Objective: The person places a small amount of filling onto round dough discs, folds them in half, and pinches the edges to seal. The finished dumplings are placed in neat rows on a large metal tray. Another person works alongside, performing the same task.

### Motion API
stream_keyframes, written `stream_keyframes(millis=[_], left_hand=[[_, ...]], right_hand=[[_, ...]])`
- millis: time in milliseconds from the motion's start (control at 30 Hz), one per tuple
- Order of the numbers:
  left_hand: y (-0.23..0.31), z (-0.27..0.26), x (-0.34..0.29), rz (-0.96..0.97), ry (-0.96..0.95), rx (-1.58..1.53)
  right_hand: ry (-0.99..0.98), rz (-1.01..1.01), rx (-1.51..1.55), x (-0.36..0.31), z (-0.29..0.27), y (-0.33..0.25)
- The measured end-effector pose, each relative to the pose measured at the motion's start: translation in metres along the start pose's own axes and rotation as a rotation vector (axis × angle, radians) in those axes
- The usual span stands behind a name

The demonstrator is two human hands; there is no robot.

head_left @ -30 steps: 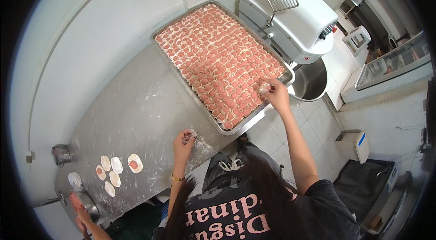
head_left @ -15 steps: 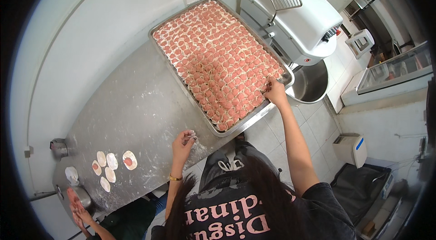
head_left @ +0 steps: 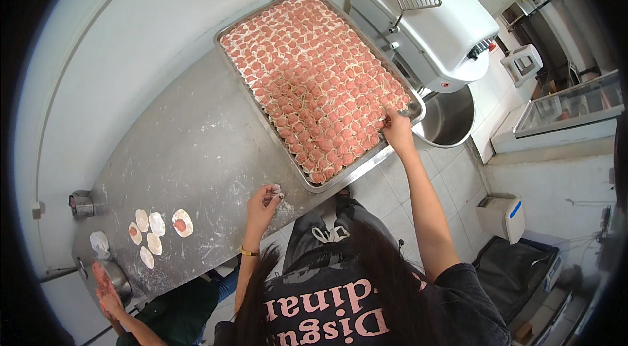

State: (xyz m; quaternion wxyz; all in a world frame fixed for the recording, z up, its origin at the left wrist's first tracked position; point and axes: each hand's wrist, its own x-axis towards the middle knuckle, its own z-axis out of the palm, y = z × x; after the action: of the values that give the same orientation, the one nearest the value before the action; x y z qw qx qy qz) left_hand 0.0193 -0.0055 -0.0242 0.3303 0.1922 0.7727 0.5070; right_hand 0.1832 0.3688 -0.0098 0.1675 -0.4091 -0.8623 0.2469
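A white wall (head_left: 124, 78) is curving behind a metal bench (head_left: 190, 143), whose top is showing streaks of flour. At the far left, a small metal cup (head_left: 82, 204) is standing near the bench's end, and a white, crumpled-looking thing (head_left: 100, 244) is lying beside a metal bowl (head_left: 118, 279). A co-worker's hands (head_left: 110, 301) are meeting by that bowl, one looking coated in pink paste. Just to the right, six pale dough rounds (head_left: 154, 243) are lying flat on the bench, two of them carrying pink filling (head_left: 181, 225).

The person's left hand (head_left: 261, 208) is hovering or resting at the bench's near edge; its grip is curling with floury fingertips, and whether it is pinching anything cannot be told. Next comes the large metal tray (head_left: 297, 179), where filled pieces (head_left: 327, 91) are sitting in close, touching rows. The right hand (head_left: 397, 131) is bending over the tray's right-hand side, its grip drawn together and pointing down; what is between the fingers is hidden.

The step in hand appears to be setting a piece at the row's end, and the move seems to be calling for a gentle release, since the neighbours and the tray's raised rim are leaving little room. Beyond, a white mixer (head_left: 425, 25) and its steel mixing bowl (head_left: 448, 117) are crowding that corner. Farther right, a pale bin (head_left: 502, 216) is standing on the tiled floor (head_left: 432, 169).
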Motion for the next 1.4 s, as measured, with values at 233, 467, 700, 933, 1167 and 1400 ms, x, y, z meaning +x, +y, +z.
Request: stream_keyframes(millis=[233, 467, 700, 933, 1167, 1400], left_hand=[[-0.009, -0.001, 0.008, -0.012, -0.017, -0.022], [-0.005, -0.004, 0.007, 0.037, 0.006, 0.013], [-0.012, -0.009, 0.001, 0.027, 0.037, -0.054], [-0.026, -0.040, -0.017, -0.039, 0.186, -0.040], [-0.072, -0.117, -0.060, -0.145, 0.977, 0.308], [-0.100, -0.164, -0.074, -0.235, 1.391, 0.445]], right_hand=[[-0.014, 0.029, 0.100, -0.001, 0.005, 0.005], [0.017, 0.071, -0.083, -0.003, -0.005, -0.009], [-0.108, 0.004, -0.154, 0.004, -0.008, -0.013], [-0.119, -0.097, -0.123, 0.006, 0.005, 0.012], [-0.244, -0.002, -0.113, 0.021, 0.002, 0.024], [-0.317, 0.139, -0.257, 0.024, -0.030, 0.013]])
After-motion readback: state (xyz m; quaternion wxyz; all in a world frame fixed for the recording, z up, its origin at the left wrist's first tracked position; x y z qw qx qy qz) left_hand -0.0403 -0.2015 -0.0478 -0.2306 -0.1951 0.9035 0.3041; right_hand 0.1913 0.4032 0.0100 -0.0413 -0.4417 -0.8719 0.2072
